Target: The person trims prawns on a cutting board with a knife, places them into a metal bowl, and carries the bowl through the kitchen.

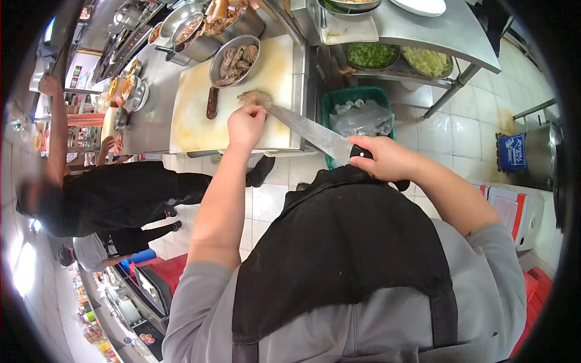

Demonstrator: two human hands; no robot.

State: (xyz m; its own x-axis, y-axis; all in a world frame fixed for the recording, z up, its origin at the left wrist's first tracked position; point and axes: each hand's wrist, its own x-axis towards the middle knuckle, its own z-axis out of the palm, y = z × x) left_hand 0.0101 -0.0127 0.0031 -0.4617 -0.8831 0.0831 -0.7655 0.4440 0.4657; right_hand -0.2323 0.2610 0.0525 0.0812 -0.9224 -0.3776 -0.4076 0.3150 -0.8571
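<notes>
My right hand (pixel 384 158) is wrapped round the black handle of a large chef's knife (pixel 315 134). Its blade points left across the front edge of the white cutting board (pixel 193 124), the tip close to my left fingers. A raw shrimp (pixel 257 97) lies on the board, and the fingers of my left hand (pixel 247 126) are pinched at its near end. Behind it stands a metal bowl (pixel 216 74) of peeled-looking shrimp (pixel 237 60). A brown wooden handle (pixel 212 103) sticks out beside the bowl; the rest of that tool is hidden.
Metal pots (pixel 247 27) of food stand behind the board. Below the counter's right end is a green bin (pixel 328 109) with plastic bags. A steel table (pixel 448 39) with trays of chopped greens (pixel 370 55) is at right. A person in black (pixel 115 196) works at left.
</notes>
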